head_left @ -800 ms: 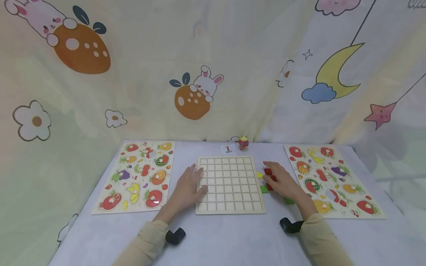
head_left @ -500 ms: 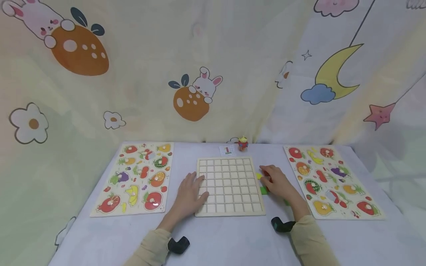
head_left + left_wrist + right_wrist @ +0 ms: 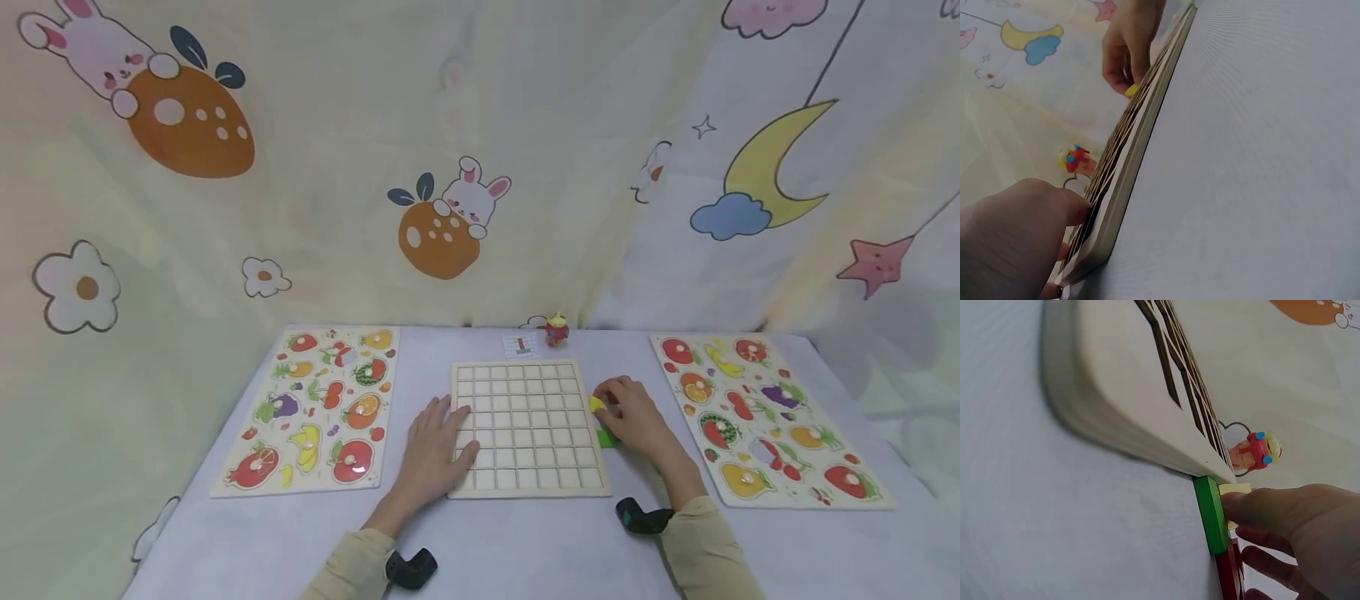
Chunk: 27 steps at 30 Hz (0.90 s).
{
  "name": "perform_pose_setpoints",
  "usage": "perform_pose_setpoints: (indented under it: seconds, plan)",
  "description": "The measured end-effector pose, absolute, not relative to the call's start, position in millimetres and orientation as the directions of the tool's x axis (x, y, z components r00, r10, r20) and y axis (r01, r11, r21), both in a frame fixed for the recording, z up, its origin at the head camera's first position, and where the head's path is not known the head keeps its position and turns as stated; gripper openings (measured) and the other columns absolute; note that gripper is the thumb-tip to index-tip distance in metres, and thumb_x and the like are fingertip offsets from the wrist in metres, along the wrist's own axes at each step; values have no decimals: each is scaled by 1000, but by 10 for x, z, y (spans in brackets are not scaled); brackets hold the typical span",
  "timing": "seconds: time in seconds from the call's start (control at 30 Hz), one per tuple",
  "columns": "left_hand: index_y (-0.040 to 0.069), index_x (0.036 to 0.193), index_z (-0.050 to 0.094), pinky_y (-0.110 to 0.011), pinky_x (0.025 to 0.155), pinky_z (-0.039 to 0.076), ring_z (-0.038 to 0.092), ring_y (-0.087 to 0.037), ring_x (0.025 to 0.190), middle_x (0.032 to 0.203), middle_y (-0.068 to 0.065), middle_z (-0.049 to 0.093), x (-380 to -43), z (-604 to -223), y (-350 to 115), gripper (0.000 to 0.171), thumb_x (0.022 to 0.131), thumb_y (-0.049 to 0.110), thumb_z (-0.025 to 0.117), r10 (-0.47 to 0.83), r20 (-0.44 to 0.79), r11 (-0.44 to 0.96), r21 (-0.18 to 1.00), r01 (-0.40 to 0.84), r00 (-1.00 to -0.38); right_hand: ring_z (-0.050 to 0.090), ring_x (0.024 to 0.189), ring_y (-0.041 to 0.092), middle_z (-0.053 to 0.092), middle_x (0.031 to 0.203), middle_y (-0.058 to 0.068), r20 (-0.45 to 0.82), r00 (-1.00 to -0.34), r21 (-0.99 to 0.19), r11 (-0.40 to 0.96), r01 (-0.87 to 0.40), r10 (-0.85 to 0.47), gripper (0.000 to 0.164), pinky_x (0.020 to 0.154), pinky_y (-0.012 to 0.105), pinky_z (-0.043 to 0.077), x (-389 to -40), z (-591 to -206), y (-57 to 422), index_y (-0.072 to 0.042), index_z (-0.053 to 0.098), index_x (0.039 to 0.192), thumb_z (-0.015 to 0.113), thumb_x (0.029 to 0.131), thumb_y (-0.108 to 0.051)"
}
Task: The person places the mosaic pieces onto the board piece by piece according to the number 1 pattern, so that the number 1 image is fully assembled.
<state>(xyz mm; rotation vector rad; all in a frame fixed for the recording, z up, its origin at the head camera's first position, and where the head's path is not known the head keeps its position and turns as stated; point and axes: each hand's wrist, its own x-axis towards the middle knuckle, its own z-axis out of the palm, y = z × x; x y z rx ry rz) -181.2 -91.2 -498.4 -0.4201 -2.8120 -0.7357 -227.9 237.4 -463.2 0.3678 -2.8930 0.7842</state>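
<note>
A square wooden grid board [image 3: 528,493] lies flat in the middle of the table. My left hand [image 3: 433,454] rests on its left edge, fingers spread and thumb over the rim. Just past the board's right edge, my right hand [image 3: 636,423] pinches a small yellow block [image 3: 596,403] between thumb and fingers. In the right wrist view the thumb covers part of that yellow block, beside a green block [image 3: 1211,515] touching the board's corner area. Dark red blocks [image 3: 1229,572] sit behind the green one. In the head view the hand hides the red ones.
Fruit puzzle boards flank the grid, one on the left [image 3: 315,417] and one on the right [image 3: 761,425]. Behind the grid lie a small pattern card [image 3: 521,345] and a toy figure [image 3: 557,330]. A printed cloth [image 3: 330,233] hangs at the back.
My right hand has drawn its fingers in from over the red blocks onto the yellow block, covering the red ones. The left hand stays on the board's edge. The head view shifts slightly.
</note>
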Motion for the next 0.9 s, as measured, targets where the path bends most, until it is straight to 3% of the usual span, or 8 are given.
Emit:
perform_pose_setpoints:
  seconds: [0.33, 0.6, 0.77, 0.9]
  plan:
    - [17, 138, 47, -55, 112, 22, 23, -34, 143, 150, -15, 34, -1786, -4968, -902, 54, 90, 41, 55, 217, 252, 839, 446, 312, -943, 53, 79, 17, 62, 90, 4, 143, -980, -590, 783, -198, -139, 15, 72, 29, 46, -2277, -4617, 2406, -11, 54, 105, 60, 92, -15]
    - [15, 138, 48, -56, 112, 23, 25, -36, 142, 150, -17, 35, -1754, -4957, -894, 54, 90, 39, 56, 229, 276, 828, 449, 336, -934, 57, 90, 22, 64, 106, 8, 131, -979, -651, 731, -203, -155, 16, 80, 37, 50, -2255, -4575, 2407, -12, 58, 109, 55, 94, -15]
    - [14, 137, 49, -57, 111, 23, 26, -37, 141, 149, -18, 36, -1747, -4935, -896, 54, 89, 37, 58, 233, 288, 824, 449, 346, -929, 57, 84, 18, 63, 109, 7, 147, -975, -681, 698, -222, -166, 17, 72, 26, 48, -2282, -4535, 2375, -12, 60, 111, 55, 95, -17]
    - [15, 138, 48, -56, 112, 22, 25, -36, 142, 150, -16, 35, -1756, -4930, -897, 55, 89, 38, 57, 237, 273, 829, 444, 341, -932, 57, 85, 16, 63, 109, 7, 134, -974, -682, 696, -224, -182, 18, 73, 24, 47, -2309, -4517, 2335, -12, 60, 112, 55, 95, -16]
